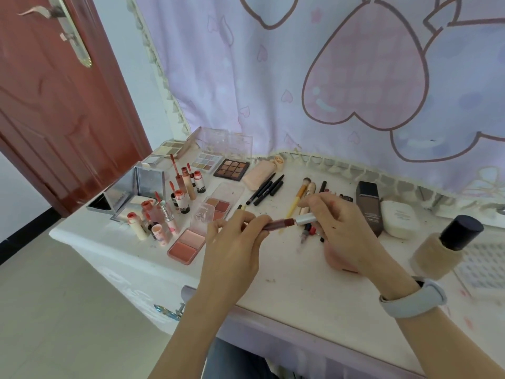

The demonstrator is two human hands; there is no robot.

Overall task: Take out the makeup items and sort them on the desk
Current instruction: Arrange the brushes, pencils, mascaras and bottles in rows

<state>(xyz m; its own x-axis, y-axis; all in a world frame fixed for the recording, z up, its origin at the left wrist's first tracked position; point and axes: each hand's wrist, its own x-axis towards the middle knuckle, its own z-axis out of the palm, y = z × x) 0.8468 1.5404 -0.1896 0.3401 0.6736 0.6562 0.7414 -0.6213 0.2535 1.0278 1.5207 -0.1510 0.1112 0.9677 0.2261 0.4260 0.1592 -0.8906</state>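
Far left of desk (pixel 287 291): silver mirrored cases (pixel 149 181), open and upright. Just beside: cluster of lip tints and lipsticks (pixel 164 214), most standing, several uncapped. Behind: pale palettes (pixel 203 161) and brown eyeshadow palette (pixel 231 169), laid flat. In front: pink blush compacts (pixel 188 246), open, near desk edge.

Centre: black pencils (pixel 266 188), grouped side by side; pink case (pixel 259 173) behind them. Left hand (pixel 232 250): closed around dark red lip gloss tube (pixel 278 223), held level above desk. Right hand (pixel 344 231): pinching silver cap (pixel 306 218) at tube's end; cap touching tube, whether seated or coming off not clear. Beneath the hands: brushes (pixel 300 191) and a small loose pile of sticks (pixel 310 232), not yet tidied.

Right: dark box (pixel 369 209), lying flat; white compact (pixel 399 218) just beside it; foundation bottle (pixel 442 247) with black cap, upright; patterned pouch or tray (pixel 483 265) at frame edge, contents not visible.

Progress, judged: well advanced. Palettes, lip items and pencils already in groups. Remaining: gloss in hand to be placed, probably with lip items at left; loose pile in centre to be sorted.
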